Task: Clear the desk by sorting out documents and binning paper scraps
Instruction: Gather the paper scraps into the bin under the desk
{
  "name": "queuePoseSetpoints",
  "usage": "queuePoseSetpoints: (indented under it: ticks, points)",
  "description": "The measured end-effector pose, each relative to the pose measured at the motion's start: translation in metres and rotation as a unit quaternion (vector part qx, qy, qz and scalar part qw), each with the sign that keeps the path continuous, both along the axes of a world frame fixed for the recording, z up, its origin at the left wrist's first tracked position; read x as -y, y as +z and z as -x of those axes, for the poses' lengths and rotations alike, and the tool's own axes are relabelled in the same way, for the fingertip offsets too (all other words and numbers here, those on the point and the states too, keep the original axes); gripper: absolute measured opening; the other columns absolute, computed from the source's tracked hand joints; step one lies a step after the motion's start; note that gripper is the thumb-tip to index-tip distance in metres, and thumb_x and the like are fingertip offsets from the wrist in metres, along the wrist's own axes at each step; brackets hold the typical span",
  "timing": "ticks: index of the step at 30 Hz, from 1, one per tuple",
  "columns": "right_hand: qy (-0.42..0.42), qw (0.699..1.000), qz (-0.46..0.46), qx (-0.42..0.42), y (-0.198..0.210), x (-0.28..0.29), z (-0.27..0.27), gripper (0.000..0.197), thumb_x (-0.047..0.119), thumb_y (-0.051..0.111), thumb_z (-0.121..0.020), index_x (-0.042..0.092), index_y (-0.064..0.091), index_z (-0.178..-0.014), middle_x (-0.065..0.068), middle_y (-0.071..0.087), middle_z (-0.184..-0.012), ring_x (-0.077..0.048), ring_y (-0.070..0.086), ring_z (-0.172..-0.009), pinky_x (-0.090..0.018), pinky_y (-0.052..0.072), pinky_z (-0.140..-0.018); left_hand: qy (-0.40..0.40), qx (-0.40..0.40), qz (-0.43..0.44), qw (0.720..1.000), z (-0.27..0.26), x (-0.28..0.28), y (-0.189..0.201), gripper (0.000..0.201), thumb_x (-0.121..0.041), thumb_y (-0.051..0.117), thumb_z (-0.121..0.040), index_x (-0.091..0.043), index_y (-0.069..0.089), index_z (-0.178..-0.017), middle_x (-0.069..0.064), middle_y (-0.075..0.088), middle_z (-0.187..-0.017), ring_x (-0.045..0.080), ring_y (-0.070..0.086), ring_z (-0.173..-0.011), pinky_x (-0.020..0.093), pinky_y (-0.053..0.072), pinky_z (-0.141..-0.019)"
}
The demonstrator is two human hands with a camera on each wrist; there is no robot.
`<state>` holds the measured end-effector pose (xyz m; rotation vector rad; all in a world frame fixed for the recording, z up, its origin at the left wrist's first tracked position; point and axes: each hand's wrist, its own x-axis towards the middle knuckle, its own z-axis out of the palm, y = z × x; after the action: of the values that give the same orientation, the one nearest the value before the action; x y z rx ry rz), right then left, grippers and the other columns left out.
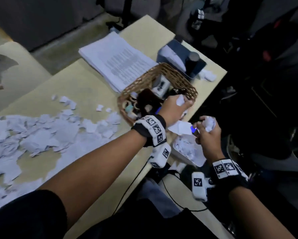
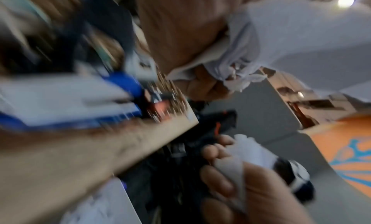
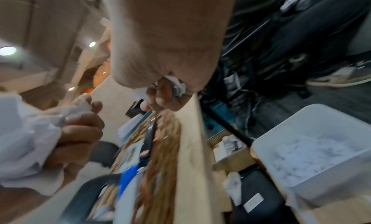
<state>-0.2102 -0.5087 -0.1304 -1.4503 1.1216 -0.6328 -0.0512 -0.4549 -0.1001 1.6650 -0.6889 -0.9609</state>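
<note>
Both hands hold crumpled paper at the right edge of the tabletop (image 1: pixel 86 83). The left hand (image 1: pixel 175 109) has its fingers (image 1: pixel 188 105) curled tight round a wad of scraps (image 1: pixel 180 100), with a larger torn sheet (image 1: pixel 180 128) trailing out below the palm. The right hand (image 1: pixel 207 135) sits just beside it, off the tabletop's edge, its fingers (image 1: pixel 199 125) closed round a second crumpled ball (image 1: pixel 210 124). In the right wrist view that ball (image 3: pixel 177 86) shows only as a small white fold between palm and fingers.

Directly under the right hand's fingers stands a white bin (image 1: pixel 199 162), part-filled with white scraps (image 1: pixel 185 146); the right wrist view shows the same bin (image 3: pixel 301 116) lower than the tabletop.

Just beyond the left hand's fingers is a wicker basket (image 1: pixel 162 73) holding small office items, too blurred to name. Beyond the basket lies a stack of printed documents (image 1: pixel 117 61), and to the right of that a dark blue holder (image 1: pixel 179 47) with white sheets in it and a loose crumpled ball (image 1: pixel 207 75) beside it.

Well to the left of both hands, a wide litter of torn paper scraps (image 1: pixel 41 133) covers the tabletop.
</note>
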Motion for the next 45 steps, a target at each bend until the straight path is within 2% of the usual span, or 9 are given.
queuePoseSetpoints:
  ticks: [8,13,19,24,29,32,38,42,45]
  points:
    - [-0.109,0.982,-0.097,-0.121,-0.099,0.072,0.101,0.011,0.008,0.061,-0.087,0.017,0.054,-0.088,-0.001,0.054,-0.074,-0.013,0.053,-0.060,-0.028,0.043,-0.053,-0.033,-0.144,-0.156,0.977,0.122,0.089,-0.107,0.021,-0.021,0.062,-0.093,-0.011,0.055,-0.075,0.016,0.062,-0.079,0.027,0.059,-0.077,0.035,0.050,-0.077]
    - [-0.151,0.945,-0.211,-0.199,-0.207,0.094,0.128,0.019,0.002,0.064,-0.080,0.018,0.055,-0.074,-0.011,0.060,-0.074,-0.022,0.056,-0.059,-0.037,0.046,-0.057,-0.018,-0.154,-0.322,0.934,0.132,0.110,-0.227,0.042,-0.027,0.049,-0.100,0.003,0.055,-0.128,0.018,0.058,-0.130,0.029,0.057,-0.119,0.024,0.042,-0.075]
    - [-0.149,0.914,-0.304,-0.223,-0.300,0.114,0.126,0.016,0.002,0.069,-0.082,0.010,0.057,-0.089,-0.011,0.059,-0.070,-0.019,0.056,-0.048,-0.024,0.045,-0.038,0.088,-0.088,-0.358,0.925,0.147,0.139,-0.332,0.044,-0.028,0.049,-0.098,0.001,0.052,-0.132,0.017,0.055,-0.135,0.030,0.052,-0.125,0.032,0.040,-0.099]
    - [-0.104,0.903,-0.321,-0.266,-0.353,0.129,0.129,0.072,0.045,0.089,-0.047,0.026,0.053,-0.106,0.000,0.066,-0.102,-0.025,0.066,-0.090,-0.050,0.058,-0.078,0.072,-0.070,-0.372,0.923,0.149,0.153,-0.380,0.048,-0.032,0.046,-0.100,-0.008,0.043,-0.142,0.013,0.046,-0.145,0.027,0.041,-0.134,0.030,0.029,-0.105]
    - [-0.101,0.906,-0.248,-0.328,-0.362,0.130,0.124,0.052,0.032,0.068,-0.086,0.020,0.047,-0.132,-0.009,0.057,-0.122,-0.031,0.055,-0.116,-0.036,0.044,-0.101,0.070,-0.154,-0.361,0.917,0.139,0.162,-0.411,0.063,-0.054,0.039,-0.093,-0.011,0.047,-0.139,0.015,0.048,-0.142,0.034,0.046,-0.129,0.041,0.033,-0.110]
    - [-0.132,0.911,-0.203,-0.334,-0.344,0.124,0.122,0.040,0.017,0.055,-0.092,0.014,0.054,-0.131,-0.012,0.061,-0.126,-0.031,0.055,-0.118,-0.030,0.039,-0.100,0.088,-0.203,-0.355,0.908,0.138,0.158,-0.448,0.108,-0.087,0.018,-0.061,-0.019,0.047,-0.140,0.008,0.042,-0.149,0.029,0.040,-0.135,0.045,0.025,-0.115]
    - [-0.141,0.931,-0.128,-0.311,-0.242,0.114,0.097,0.025,0.010,0.053,-0.084,0.022,0.069,-0.099,-0.011,0.072,-0.103,-0.030,0.068,-0.081,-0.035,0.058,-0.070,0.003,-0.185,-0.318,0.930,0.127,0.131,-0.244,0.059,-0.046,0.026,-0.103,-0.004,0.039,-0.144,0.016,0.039,-0.149,0.030,0.037,-0.137,0.035,0.026,-0.114]
    - [-0.040,0.967,-0.020,-0.251,-0.139,0.106,0.068,0.012,0.019,0.060,-0.082,0.027,0.066,-0.090,0.001,0.070,-0.090,-0.019,0.067,-0.089,-0.042,0.056,-0.085,-0.120,-0.186,-0.263,0.939,0.121,0.102,-0.140,0.055,-0.041,0.032,-0.104,0.002,0.051,-0.132,0.021,0.055,-0.129,0.032,0.049,-0.126,0.033,0.038,-0.099]
    - [0.022,0.975,0.087,-0.203,-0.067,0.089,0.038,0.015,0.008,0.060,-0.085,0.020,0.065,-0.092,-0.004,0.069,-0.087,-0.002,0.059,-0.072,-0.013,0.049,-0.075,-0.224,-0.135,-0.225,0.939,0.100,0.064,-0.076,0.047,-0.041,0.030,-0.105,-0.006,0.053,-0.127,0.017,0.054,-0.125,0.030,0.056,-0.112,0.033,0.043,-0.081]
